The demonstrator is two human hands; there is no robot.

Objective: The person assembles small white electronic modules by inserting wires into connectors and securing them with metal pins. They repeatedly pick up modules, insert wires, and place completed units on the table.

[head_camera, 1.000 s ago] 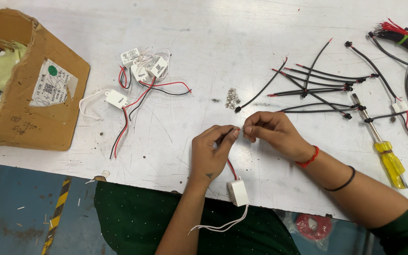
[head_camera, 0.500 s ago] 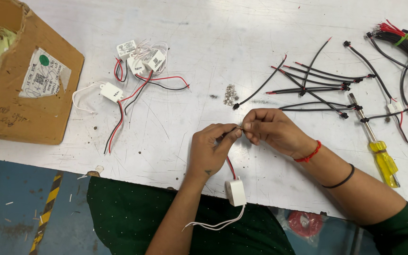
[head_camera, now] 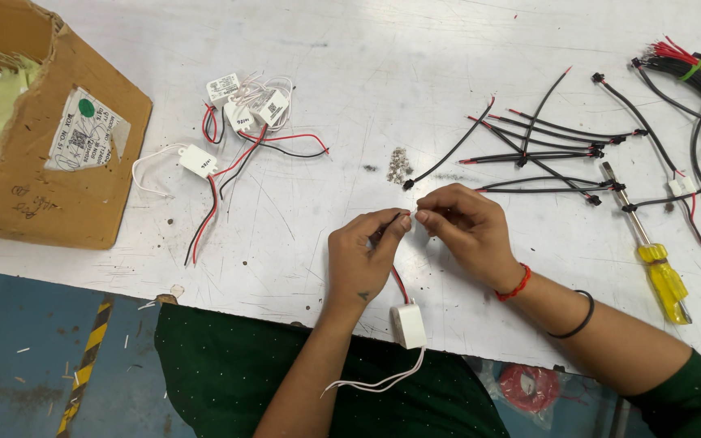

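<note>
Near the front edge of a white table (head_camera: 383, 73), my left hand (head_camera: 363, 255) pinches the red and black wires of a small white module (head_camera: 408, 325). The module hangs just off the table edge, with thin white wires trailing below it. My right hand (head_camera: 464, 227) meets the left at the fingertips and pinches the same wire ends; what else lies between the fingers is hidden. A small pile of metal bits (head_camera: 399, 165) lies just beyond my hands.
A cardboard box (head_camera: 58, 174) holding white parts stands at the left. Several white modules with wires (head_camera: 241, 122) lie mid-table. Loose black-and-red wires (head_camera: 545, 150) spread at the right, with a yellow-handled screwdriver (head_camera: 651, 251) and a wire bundle (head_camera: 679, 65). A red roll (head_camera: 526, 388) sits below.
Both hands stay joined at the fingertips on the wire ends; only the view has shifted slightly, and the hanging module has barely moved.
</note>
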